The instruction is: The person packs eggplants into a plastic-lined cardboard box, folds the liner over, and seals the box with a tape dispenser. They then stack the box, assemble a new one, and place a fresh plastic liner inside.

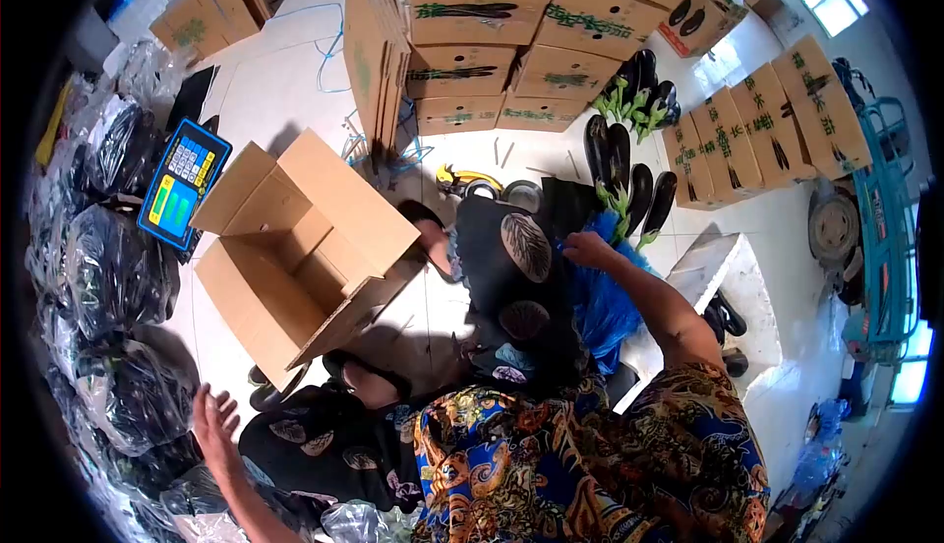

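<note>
My left hand (215,423) hangs at the lower left with its fingers apart and nothing in it, beside dark plastic-wrapped bundles (128,395). My right hand (587,249) is at the top of a bunch of blue plastic (608,297) beside my knee. Its fingers look pressed together on the blue plastic. An open, empty cardboard box (275,287) stands on the floor between my left hand and my legs. Just beyond my right hand lie several dark eggplants (639,194) with green stems.
Stacked cartons (482,46) rise at the back, with flattened cardboard (369,61) beside them. A blue-framed scale display (184,184) is at left. Yellow-handled tool and tape rolls (482,187) lie ahead. At right are a white foam box (733,297), more cartons (752,135) and a teal cart (885,238).
</note>
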A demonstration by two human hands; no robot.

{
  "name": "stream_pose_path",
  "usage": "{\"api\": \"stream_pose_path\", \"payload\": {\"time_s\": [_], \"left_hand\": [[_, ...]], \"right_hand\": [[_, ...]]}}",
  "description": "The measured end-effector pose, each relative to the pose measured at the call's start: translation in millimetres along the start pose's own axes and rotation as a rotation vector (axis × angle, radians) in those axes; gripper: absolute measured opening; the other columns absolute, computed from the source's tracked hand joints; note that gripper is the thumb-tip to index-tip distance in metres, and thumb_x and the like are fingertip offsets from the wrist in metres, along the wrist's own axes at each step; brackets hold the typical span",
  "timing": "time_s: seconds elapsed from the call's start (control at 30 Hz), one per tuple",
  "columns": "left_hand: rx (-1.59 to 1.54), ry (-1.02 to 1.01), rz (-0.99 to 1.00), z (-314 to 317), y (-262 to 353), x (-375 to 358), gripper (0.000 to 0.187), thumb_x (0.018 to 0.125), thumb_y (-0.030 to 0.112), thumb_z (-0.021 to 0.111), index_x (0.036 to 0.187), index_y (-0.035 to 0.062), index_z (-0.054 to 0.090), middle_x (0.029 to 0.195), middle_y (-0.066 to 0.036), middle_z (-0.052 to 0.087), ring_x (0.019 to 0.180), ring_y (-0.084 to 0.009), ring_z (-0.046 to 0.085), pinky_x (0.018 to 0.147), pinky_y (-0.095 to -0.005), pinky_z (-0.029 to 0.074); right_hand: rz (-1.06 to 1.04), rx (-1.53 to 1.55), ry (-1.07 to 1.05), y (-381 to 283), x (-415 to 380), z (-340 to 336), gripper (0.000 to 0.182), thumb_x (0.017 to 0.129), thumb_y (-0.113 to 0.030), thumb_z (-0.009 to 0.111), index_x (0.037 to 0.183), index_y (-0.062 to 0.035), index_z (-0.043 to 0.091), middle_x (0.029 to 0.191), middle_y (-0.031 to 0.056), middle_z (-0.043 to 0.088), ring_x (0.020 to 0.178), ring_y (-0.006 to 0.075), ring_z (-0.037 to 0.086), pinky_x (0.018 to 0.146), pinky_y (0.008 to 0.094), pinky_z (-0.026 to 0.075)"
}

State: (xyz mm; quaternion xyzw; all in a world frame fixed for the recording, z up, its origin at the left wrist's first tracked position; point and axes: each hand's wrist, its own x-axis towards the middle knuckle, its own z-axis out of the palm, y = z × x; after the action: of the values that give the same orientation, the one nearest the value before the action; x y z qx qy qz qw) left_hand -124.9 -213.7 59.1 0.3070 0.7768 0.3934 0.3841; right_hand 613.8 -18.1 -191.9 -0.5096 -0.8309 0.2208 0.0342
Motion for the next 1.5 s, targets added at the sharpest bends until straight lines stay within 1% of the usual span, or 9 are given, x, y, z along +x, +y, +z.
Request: {"api": "stream_pose_path", "payload": {"time_s": [0.27,0.4,0.6,0.8,1.0,1.1,1.3,1.4,1.5], "left_hand": [[0.66,-0.504,0.653,158.8,148.7,-27.4,0.077,0.075,0.026,0.078,0.139,-0.0005,0.043,0.134,-0.016,0.051,0.126,-0.0292,0.047,0.106,-0.0392,0.036],[0.876,-0.455,0.666,205.1,98.9,-2.8,0.037,0.074,0.0,0.067,0.11,0.0048,0.063,0.091,-0.021,0.065,0.08,-0.0396,0.06,0.072,-0.0453,0.048],[0.952,-0.504,0.709,203.1,104.8,-29.2,0.015,0.076,0.002,0.065,0.09,0.0055,0.064,0.081,-0.018,0.063,0.073,-0.0407,0.06,0.064,-0.0477,0.048],[0.848,-0.586,0.529,200.2,103.7,-59.2,0.024,0.074,0.007,0.071,0.097,0.0051,0.065,0.087,-0.017,0.064,0.078,-0.0394,0.062,0.068,-0.0439,0.05],[0.461,-0.681,0.348,200.0,101.8,-55.4,0.031,0.083,0.016,0.071,0.108,-0.0005,0.064,0.093,-0.017,0.065,0.082,-0.0341,0.064,0.072,-0.0353,0.051],[0.634,-0.714,0.455,196.2,105.7,-50.7,0.026,0.085,0.013,0.068,0.107,-0.0009,0.064,0.092,-0.018,0.066,0.082,-0.0357,0.065,0.071,-0.0359,0.051],[0.675,-0.458,0.474,200.7,100.7,-45.5,0.016,0.089,0.005,0.059,0.103,-0.0022,0.063,0.081,-0.022,0.065,0.076,-0.0357,0.066,0.068,-0.0385,0.05],[0.662,-0.535,0.397,196.3,97.4,-35.6,0.029,0.091,0.012,0.06,0.117,-0.001,0.06,0.094,-0.021,0.067,0.085,-0.0292,0.067,0.076,-0.0347,0.051],[0.628,-0.237,0.846,210.4,121.8,-56.0,0.046,0.087,0.017,0.067,0.128,0.0021,0.054,0.119,-0.022,0.06,0.108,-0.0346,0.06,0.083,-0.0382,0.051]], "right_hand": [[0.615,0.024,-0.187,37.1,-73.3,34.2,0.033,0.075,-0.037,0.071,0.087,-0.0067,0.068,0.087,0.0146,0.068,0.082,0.0338,0.067,0.071,0.0444,0.054],[0.807,0.209,0.098,39.5,-95.5,75.8,0.04,0.07,-0.042,0.075,0.087,-0.0058,0.067,0.092,0.0161,0.068,0.091,0.0366,0.066,0.076,0.0468,0.053],[1.215,0.161,0.261,-13.6,-64.3,72.7,0.037,0.071,-0.036,0.074,0.091,-0.0056,0.066,0.098,0.0199,0.067,0.097,0.0398,0.064,0.081,0.0481,0.052],[1.118,0.201,0.187,13.7,-65.9,94.7,0.024,0.076,-0.029,0.069,0.082,-0.0066,0.066,0.096,0.0178,0.068,0.096,0.0382,0.064,0.08,0.0478,0.053],[0.756,0.252,0.488,-2.6,-60.7,10.5,0.02,0.079,-0.027,0.065,0.084,-0.0076,0.064,0.084,0.0216,0.062,0.083,0.0423,0.06,0.07,0.0518,0.047],[0.537,0.284,0.572,21.4,-67.9,10.5,0.017,0.081,-0.024,0.064,0.079,-0.0075,0.062,0.073,0.0127,0.06,0.072,0.0322,0.059,0.064,0.0438,0.046],[0.639,1.376,0.602,-28.7,-39.6,-92.4,0.026,0.083,-0.017,0.062,0.064,-0.0152,0.044,0.065,-0.0079,0.038,0.062,0.0073,0.041,0.062,0.0257,0.039],[0.451,1.743,0.561,-63.8,-19.2,-136.1,0.014,0.086,-0.015,0.057,0.075,-0.014,0.047,0.071,-0.0047,0.046,0.066,0.0115,0.049,0.067,0.029,0.044],[0.333,1.892,0.525,-154.5,2.7,-203.8,0.011,0.086,-0.015,0.056,0.096,-0.0102,0.056,0.085,-0.0006,0.058,0.08,0.0159,0.058,0.074,0.0311,0.048]]}}
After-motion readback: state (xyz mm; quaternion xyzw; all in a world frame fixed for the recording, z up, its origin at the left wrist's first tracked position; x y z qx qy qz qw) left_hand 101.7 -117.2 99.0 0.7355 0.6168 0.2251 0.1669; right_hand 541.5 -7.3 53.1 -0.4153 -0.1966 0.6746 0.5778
